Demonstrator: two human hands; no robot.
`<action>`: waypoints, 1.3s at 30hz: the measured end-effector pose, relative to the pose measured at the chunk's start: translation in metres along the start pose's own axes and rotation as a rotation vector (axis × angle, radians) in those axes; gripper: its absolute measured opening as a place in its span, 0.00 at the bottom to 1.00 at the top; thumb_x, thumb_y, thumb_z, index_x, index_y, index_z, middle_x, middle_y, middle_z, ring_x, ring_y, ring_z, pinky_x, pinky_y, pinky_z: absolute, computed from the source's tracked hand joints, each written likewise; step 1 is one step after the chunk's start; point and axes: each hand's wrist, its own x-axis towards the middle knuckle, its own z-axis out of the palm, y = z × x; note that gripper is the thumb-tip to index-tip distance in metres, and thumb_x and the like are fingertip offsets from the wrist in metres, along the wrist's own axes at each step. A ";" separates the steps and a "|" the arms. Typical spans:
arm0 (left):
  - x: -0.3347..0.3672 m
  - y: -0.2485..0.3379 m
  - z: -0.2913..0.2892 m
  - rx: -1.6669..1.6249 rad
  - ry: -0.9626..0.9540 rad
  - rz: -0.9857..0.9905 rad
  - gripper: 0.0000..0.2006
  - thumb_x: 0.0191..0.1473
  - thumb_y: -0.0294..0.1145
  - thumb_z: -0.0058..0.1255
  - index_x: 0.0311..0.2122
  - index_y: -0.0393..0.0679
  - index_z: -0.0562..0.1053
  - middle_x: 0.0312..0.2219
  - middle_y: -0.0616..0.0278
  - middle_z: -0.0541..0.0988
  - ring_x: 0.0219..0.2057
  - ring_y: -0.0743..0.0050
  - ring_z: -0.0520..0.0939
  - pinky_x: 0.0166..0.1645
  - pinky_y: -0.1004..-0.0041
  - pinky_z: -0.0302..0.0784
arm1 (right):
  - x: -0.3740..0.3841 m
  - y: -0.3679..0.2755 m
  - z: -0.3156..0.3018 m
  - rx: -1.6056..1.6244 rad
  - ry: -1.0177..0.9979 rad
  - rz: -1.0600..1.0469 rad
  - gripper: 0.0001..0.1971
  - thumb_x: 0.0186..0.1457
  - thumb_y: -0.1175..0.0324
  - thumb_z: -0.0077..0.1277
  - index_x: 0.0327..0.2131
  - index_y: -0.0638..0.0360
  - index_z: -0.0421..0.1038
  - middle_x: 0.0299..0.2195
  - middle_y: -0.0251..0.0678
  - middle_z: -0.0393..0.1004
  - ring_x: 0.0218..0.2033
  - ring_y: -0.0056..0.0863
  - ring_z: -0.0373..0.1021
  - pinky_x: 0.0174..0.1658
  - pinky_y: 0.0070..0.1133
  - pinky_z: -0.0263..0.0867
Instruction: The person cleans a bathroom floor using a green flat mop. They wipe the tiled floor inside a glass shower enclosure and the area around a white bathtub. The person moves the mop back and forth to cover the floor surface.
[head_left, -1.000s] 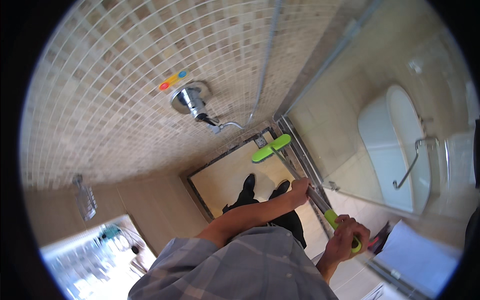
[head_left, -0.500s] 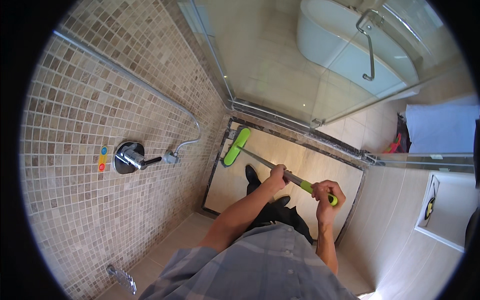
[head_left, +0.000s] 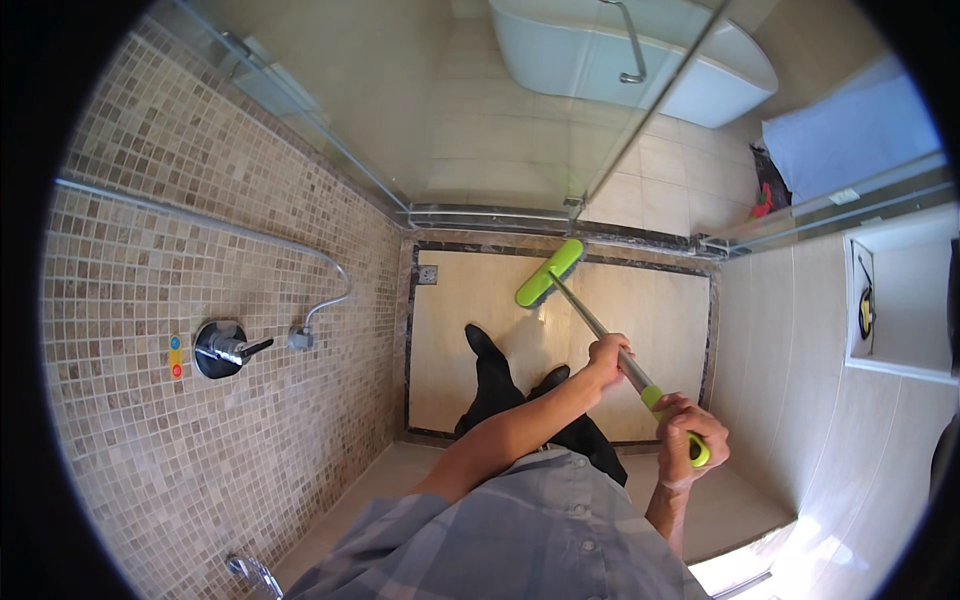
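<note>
Both hands are gripping a green-headed brush point(head_left: 550, 272). Left hand point(head_left: 606, 357) is clamping the shaft, right hand point(head_left: 688, 435) the handle end. The head is touching the shower floor point(head_left: 650, 310).

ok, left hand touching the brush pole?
Touching. The head view shows the left hand wrapped around the grey pole, fingers closed over it, with the right hand gripping the green end.

Both hands grip a long-handled brush point(head_left: 600, 330); the left hand point(head_left: 607, 358) closes round the grey shaft, the right hand point(head_left: 688, 438) round the green end at four o'clock; the green brush head point(head_left: 549, 273) rests on the beige shower floor point(head_left: 470, 300) near twelve o'clock; a mixer valve point(head_left: 222, 348) sits at nine o'clock on the mosaic wall point(head_left: 160, 450).
</note>
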 end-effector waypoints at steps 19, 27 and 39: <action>0.086 0.000 -0.076 0.096 0.325 -0.044 0.05 0.44 0.25 0.44 0.23 0.46 0.62 0.20 0.64 0.65 0.18 0.70 0.68 0.22 0.74 0.66 | -0.048 0.076 -0.075 0.075 0.199 0.673 0.03 0.56 0.80 0.49 0.34 0.65 0.71 0.25 0.35 0.75 0.25 0.16 0.67 0.33 0.16 0.66; 0.140 -0.134 -0.017 0.299 -0.088 -0.190 0.07 0.46 0.23 0.43 0.22 0.45 0.60 0.17 0.65 0.61 0.16 0.72 0.65 0.22 0.71 0.66 | -0.063 0.004 -0.140 -0.306 0.492 0.560 0.03 0.56 0.79 0.49 0.34 0.64 0.72 0.24 0.33 0.74 0.24 0.15 0.67 0.28 0.14 0.63; 0.060 -0.226 0.018 0.692 -0.685 -0.702 0.10 0.59 0.38 0.41 0.31 0.43 0.68 0.22 0.63 0.73 0.25 0.73 0.74 0.36 0.75 0.72 | -0.139 0.088 -0.179 -0.878 0.360 0.232 0.06 0.46 0.76 0.55 0.31 0.62 0.73 0.28 0.42 0.72 0.31 0.42 0.70 0.37 0.30 0.66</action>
